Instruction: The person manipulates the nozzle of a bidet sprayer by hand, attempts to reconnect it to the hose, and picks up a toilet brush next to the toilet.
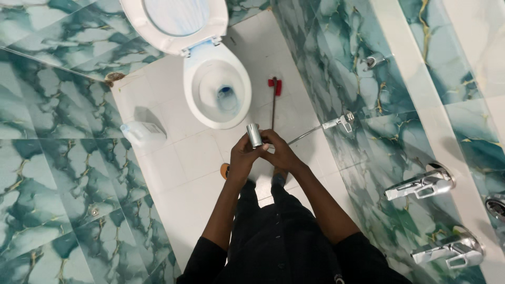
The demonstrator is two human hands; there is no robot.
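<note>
— Holding a small shiny metal cylinder point(254, 135) up at mid-frame, just near of the toilet bowl's front edge?

— Yes. Gripped upright between both hands: left hand point(243, 158) curled round from the left with fingers closed on its lower part, right hand point(281, 152) wrapped from the right, fingertips pressed to its side.

— Any label on it?

— Plain silver, nothing legible at this size.

— And beyond the hands?

— White toilet bowl point(216, 87) just far of them, lid point(176, 21) raised, blue-tinted water at the bottom. Lying on the white floor tiles point(173, 158) right of the bowl, a thin rod with a red head point(274, 87), red end pointing far.

— Packages?

— One pale, translucent plastic container point(143, 134) on the floor to the left of the bowl, close against the green marbled wall point(52, 173); boxy with a rounded top, label unreadable.

— Right side?

— Chrome spray handle point(341, 122) hung on the right wall, hose running toward the hands. Nearer, two chrome lever taps point(421, 184) point(450, 250), one beyond the other, well apart from the cylinder. Small round orange thing point(225, 170) on the floor just left of the left wrist, mostly hidden.
</note>
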